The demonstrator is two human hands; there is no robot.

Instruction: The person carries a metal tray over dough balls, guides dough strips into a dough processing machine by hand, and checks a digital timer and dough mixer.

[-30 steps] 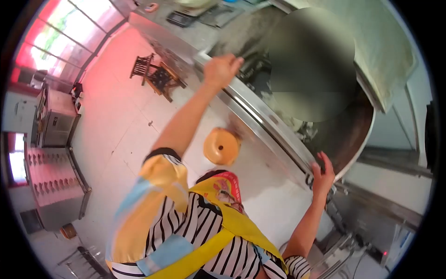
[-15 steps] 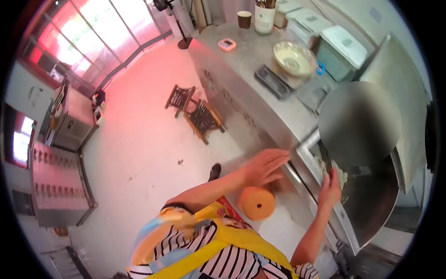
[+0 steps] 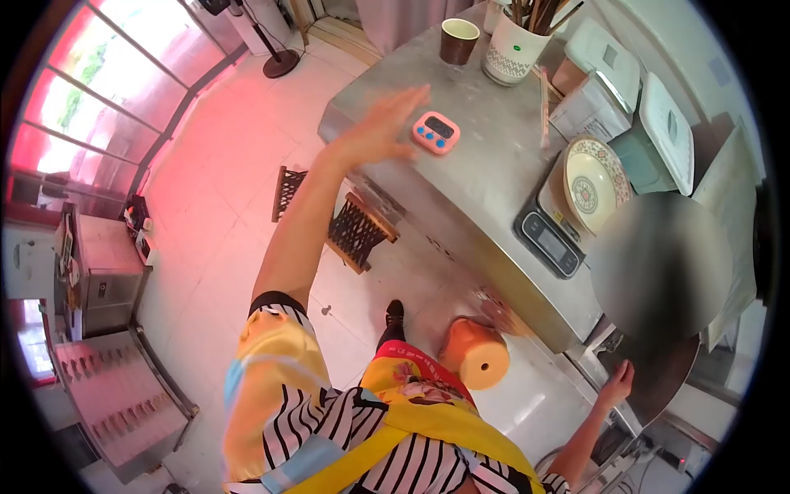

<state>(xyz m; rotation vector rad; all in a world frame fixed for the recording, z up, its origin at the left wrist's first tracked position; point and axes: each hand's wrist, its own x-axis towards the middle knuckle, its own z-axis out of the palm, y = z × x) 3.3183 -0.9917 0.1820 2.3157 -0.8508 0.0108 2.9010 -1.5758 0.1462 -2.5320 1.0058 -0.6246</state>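
My left hand (image 3: 380,130) is stretched out over the steel counter with its fingers spread. Nothing is in it, and a pink kitchen timer (image 3: 436,132) with blue buttons lies just beside its fingertips. My right hand (image 3: 615,384) is at the near rim of a large dark pan (image 3: 665,375), its fingers curled together. What they hold, if anything, I cannot make out. A round grey blur covers much of the pan. A patterned bowl (image 3: 594,185) stands on a black digital kitchen scale (image 3: 550,244) between my two hands.
A brown paper cup (image 3: 457,43), a white pot of utensils (image 3: 512,53) and lidded plastic containers (image 3: 666,136) stand along the back of the steel counter (image 3: 473,177). On the floor are an orange stool (image 3: 476,356) and a folding stool (image 3: 360,232).
My left hand has moved from the counter's near edge up to the timer. The right hand no longer shows the dark utensil it gripped in the pan. The view has shifted.
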